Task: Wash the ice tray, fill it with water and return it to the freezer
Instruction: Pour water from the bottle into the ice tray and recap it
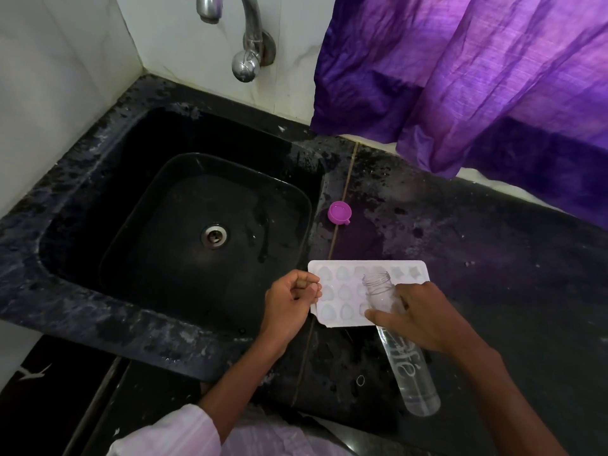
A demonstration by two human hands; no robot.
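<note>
A dark speckled stone bench (477, 258) is running along a white tiled wall, with a deep black sink (184, 225) sunk into its left part and a metal drain (214, 235) showing at the bottom. A chrome tap (230, 24) is sticking out of the wall above the sink, and a purple curtain (477, 77) is hanging down over the back of the bench on the right. A small purple cap (339, 212) is sitting open side up on the bench just beside the sink's right rim.

The white ice tray (342, 287) is lying flat on the bench near the front, just right of the sink, its rows of shaped pockets facing up. The left hand (291, 299) is resting at the tray's left edge, its grip curled loosely with the fingertips touching that edge; I cannot tell whether it is actually pinching the tray. The right hand (418, 315) is reaching over the tray's right part, its grip wrapped around a clear plastic bottle (408, 373) near the neck. The bottle is tilting with its open mouth over the tray's pockets and its base pointing back toward the person, a little water lying in the lower end. Pale sleeves are showing at the bottom edge.
</note>
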